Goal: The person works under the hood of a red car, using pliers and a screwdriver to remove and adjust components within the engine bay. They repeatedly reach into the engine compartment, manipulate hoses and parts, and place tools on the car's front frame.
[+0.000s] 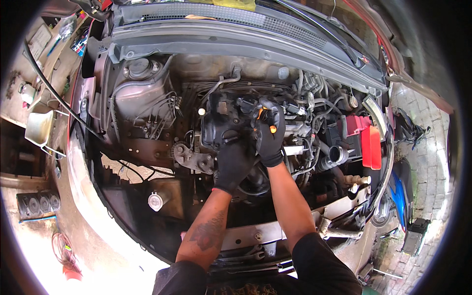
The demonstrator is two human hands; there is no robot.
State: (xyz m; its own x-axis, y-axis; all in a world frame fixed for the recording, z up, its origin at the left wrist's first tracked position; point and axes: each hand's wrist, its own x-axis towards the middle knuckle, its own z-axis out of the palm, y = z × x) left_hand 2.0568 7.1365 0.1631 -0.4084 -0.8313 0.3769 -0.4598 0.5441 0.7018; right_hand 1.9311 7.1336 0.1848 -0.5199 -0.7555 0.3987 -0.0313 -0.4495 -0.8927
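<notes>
Both my hands wear black gloves and work over the engine in an open car bay. My right hand is closed round an orange-and-black tool handle, beside the right end of the black engine cover. The kind of tool does not show, since the glove hides most of it. At the front edge of that cover rests my left hand, back upward. Its fingers are hidden beneath it, so whether it grips anything is unclear.
Right of the engine lie hoses, an open round duct, and a red tray-like piece. A white-capped reservoir stands at the front left. Several wrenches lie along the front edge. A chair stands left of the car.
</notes>
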